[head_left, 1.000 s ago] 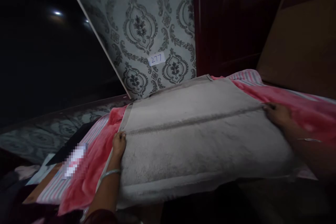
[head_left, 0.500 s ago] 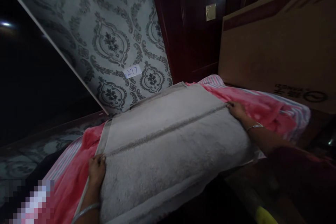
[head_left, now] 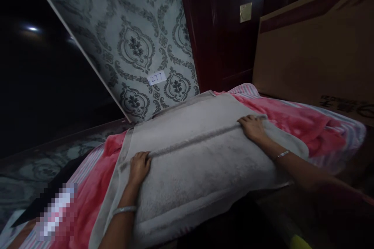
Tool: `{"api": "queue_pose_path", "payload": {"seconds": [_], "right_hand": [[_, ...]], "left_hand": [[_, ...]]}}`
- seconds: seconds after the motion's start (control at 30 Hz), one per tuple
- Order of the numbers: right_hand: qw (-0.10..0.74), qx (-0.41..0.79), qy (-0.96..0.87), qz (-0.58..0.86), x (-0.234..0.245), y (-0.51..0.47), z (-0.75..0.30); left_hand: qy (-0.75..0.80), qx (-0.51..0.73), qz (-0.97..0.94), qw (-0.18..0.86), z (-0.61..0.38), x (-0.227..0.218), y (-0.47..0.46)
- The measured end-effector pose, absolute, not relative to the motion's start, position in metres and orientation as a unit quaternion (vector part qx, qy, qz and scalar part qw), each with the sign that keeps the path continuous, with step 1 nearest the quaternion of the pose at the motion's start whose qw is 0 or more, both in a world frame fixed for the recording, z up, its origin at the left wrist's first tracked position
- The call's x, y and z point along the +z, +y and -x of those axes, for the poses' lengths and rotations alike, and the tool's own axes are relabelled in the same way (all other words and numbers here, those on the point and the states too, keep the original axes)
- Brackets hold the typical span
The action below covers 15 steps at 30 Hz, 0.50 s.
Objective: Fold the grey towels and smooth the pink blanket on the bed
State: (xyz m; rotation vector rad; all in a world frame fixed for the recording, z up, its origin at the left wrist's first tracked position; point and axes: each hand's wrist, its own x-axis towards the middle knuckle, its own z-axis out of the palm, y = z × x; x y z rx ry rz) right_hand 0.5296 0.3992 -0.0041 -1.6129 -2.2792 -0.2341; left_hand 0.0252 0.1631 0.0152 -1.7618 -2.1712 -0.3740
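Observation:
A grey plush cloth (head_left: 187, 179) lies spread in front of me, its near part folded over. The fold's edge runs as a darker line across the middle, toward the smoother far part. My left hand (head_left: 139, 167) rests palm down near the left end of that edge, fingers laid over it. Toward the right end, my right hand (head_left: 253, 129) lies on the cloth with its fingers stretched out and slightly apart. Both hands press on the cloth, and neither pinches it visibly. The undersides of the fingers are hidden.
A pink blanket (head_left: 295, 120) with striped edging lies under the cloth and shows on both sides. Behind stand a patterned wall with a paper label (head_left: 157, 78) and a dark red panel. A large cardboard box (head_left: 315, 54) stands at right, a dark screen (head_left: 43, 85) at left.
Both hands have let go of the edge's ends and moved inward, now lying on the fold. The cloth's right side flap has spread out beside my right wrist. The view has shifted slightly left.

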Motion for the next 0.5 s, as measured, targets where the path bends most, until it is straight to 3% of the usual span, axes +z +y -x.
{"api": "queue_pose_path", "payload": {"seconds": [0.5], "right_hand": [[0.298,-0.028,-0.777,0.553,-0.045,0.421,-0.548]], "left_hand": [[-0.777,-0.188,0.57,0.193,-0.037,0.0,0.153]]}}
